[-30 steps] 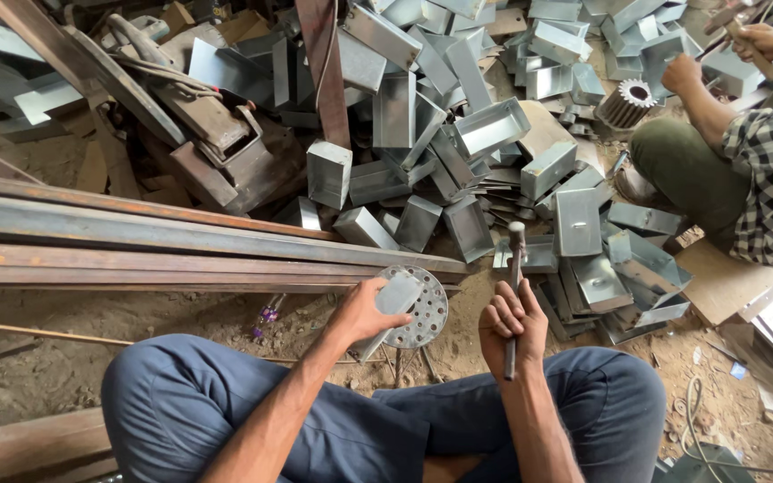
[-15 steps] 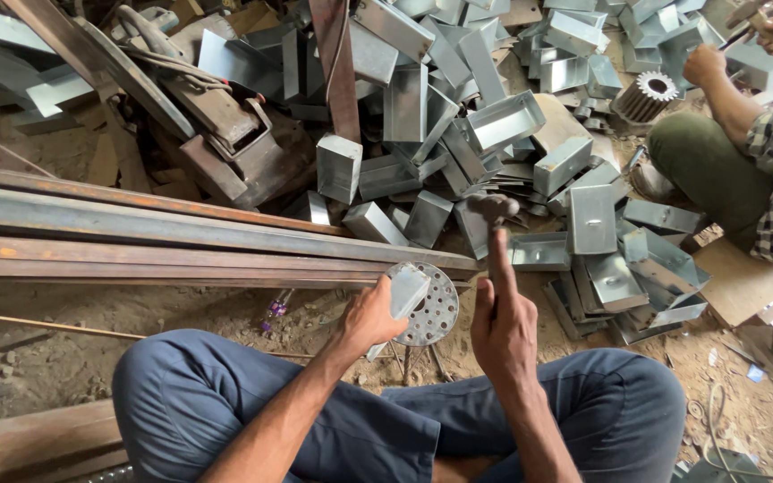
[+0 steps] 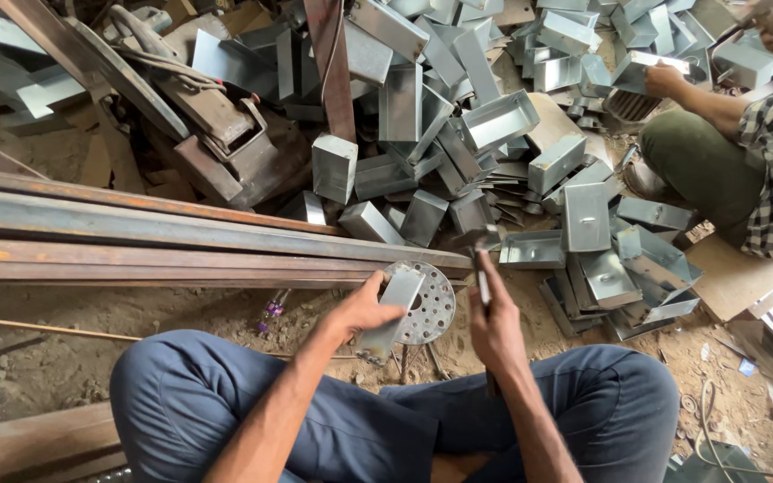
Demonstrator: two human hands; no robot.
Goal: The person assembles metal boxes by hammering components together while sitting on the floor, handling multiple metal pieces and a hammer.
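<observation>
hammer (image 3: 482, 268): head blurred, handle mostly hidden in right hand (image 3: 496, 326) | perforated disc (image 3: 425, 302): partly covered by metal piece (image 3: 390, 313) | co-worker (image 3: 744, 170): cut off at right edge

We are looking down from one head-worn camera, tilting steeply over our own knees, sitting close above the dirt floor (image 3: 136, 313), facing forward toward the heap of metal boxes (image 3: 494, 125), taking in a seated co-worker (image 3: 744, 170) at upper right
</observation>
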